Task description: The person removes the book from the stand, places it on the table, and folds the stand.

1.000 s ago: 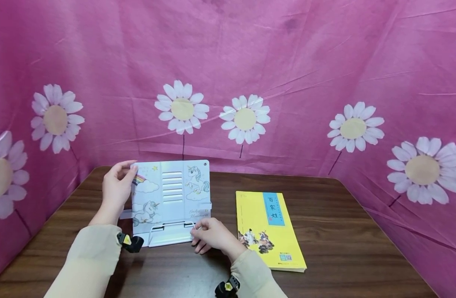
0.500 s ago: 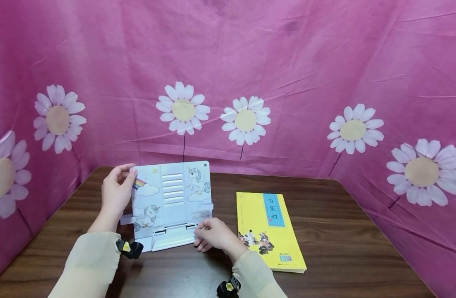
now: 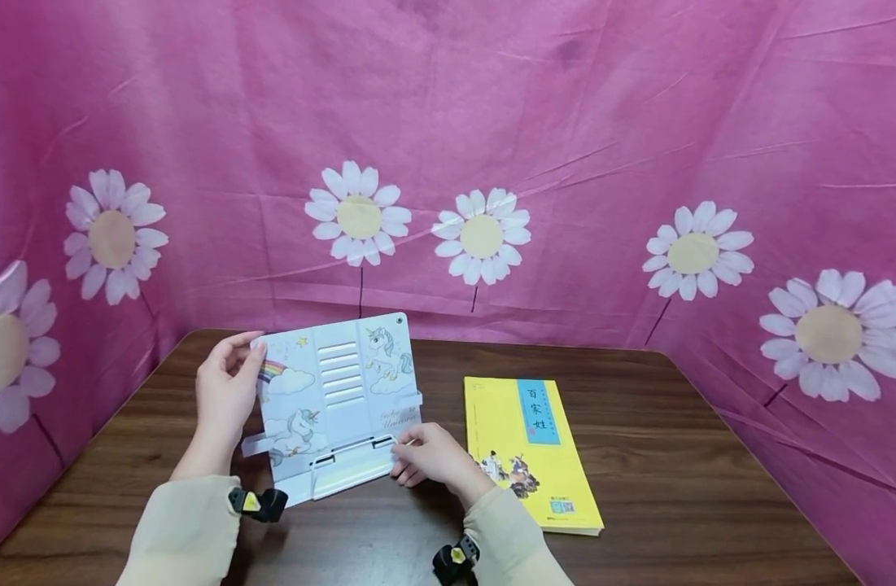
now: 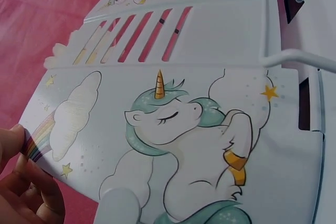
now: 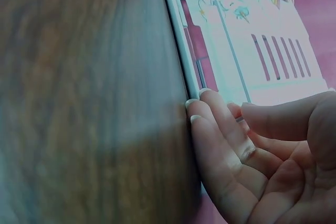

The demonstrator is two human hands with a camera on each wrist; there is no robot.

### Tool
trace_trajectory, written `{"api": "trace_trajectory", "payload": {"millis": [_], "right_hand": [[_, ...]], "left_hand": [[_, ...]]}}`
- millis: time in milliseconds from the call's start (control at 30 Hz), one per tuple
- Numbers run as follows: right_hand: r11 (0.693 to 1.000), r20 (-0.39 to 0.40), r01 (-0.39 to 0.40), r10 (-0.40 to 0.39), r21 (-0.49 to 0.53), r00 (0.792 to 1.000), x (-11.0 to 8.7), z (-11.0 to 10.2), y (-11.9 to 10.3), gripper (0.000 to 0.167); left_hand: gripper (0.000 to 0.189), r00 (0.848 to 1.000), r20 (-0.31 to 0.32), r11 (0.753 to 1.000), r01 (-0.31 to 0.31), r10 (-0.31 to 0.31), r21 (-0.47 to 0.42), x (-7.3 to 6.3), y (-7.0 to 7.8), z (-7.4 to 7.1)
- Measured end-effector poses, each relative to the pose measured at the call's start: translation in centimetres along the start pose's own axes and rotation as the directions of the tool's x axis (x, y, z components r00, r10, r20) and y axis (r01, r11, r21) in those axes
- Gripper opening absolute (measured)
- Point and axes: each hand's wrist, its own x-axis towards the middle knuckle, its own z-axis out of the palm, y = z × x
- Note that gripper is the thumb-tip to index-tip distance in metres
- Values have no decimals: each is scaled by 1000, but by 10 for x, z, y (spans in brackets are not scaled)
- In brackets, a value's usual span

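Observation:
A white book stand (image 3: 343,425) printed with unicorns, clouds and a rainbow leans back on the table, turned slightly askew. My left hand (image 3: 226,387) pinches its upper left edge; in the left wrist view, the thumb and fingers of that hand (image 4: 32,187) meet at the rainbow corner. At the lower right corner, my right hand (image 3: 439,461) holds the ledge near the wire page holder (image 3: 352,448). The right wrist view has the right hand (image 5: 273,166) with its fingertips along the bottom edge and the thumb on the front side. The stand's back is hidden.
A yellow book (image 3: 524,439) with a blue title panel lies flat to the right of the stand. Dark wood-grain table (image 3: 682,488) extends beneath everything. Behind it hangs a pink cloth (image 3: 565,114) with large white daisies.
The book stand has turned counterclockwise in the head view, its left side coming lower and nearer. Both hands have moved slightly with it, keeping their hold. The yellow book has stayed put.

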Motion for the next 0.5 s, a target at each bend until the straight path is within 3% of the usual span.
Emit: {"api": "trace_trajectory", "payload": {"millis": [167,500], "right_hand": [[1000,-27,-4,3,-6,1000,0,-4,1,13],[1000,-36,-18,18,2,999,1,-8,0,14]], "left_hand": [[32,1000,-13,1000,10,-10,7,-8,-1,0],[32,998,-40,992,46,-51,-117,-13,-3,1]]}}
